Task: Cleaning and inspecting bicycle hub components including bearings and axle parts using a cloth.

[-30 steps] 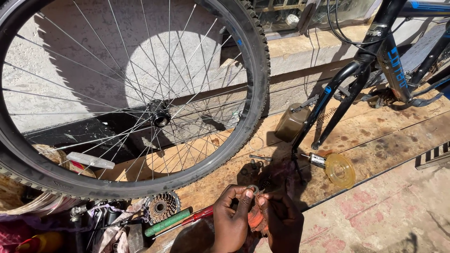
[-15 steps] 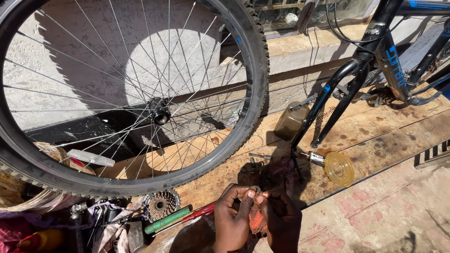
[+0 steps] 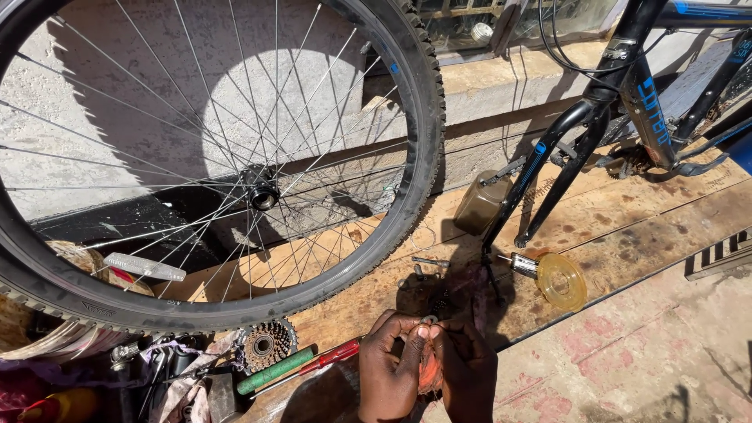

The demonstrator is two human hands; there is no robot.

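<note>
just below the wheel point(image 3: 235, 157), the left hand point(image 3: 389, 368) and right hand point(image 3: 468, 370) pinch a small metal ring point(image 3: 429, 319) and an orange rag point(image 3: 428, 372) together. the ring seems to lie flat, its hole facing up. judging by the loose cogs point(image 3: 266, 345) and axle point(image 3: 523, 265) beside the wheel, reassembly looks unfinished.

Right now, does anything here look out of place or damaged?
Yes. The bicycle fork has no wheel: its bare tips rest on the wooden planks, and the detached wheel leans against the wall. A sprocket cluster lies loose beside a green-handled tool. Both hands, left hand and right hand, pinch a small ring.
</note>
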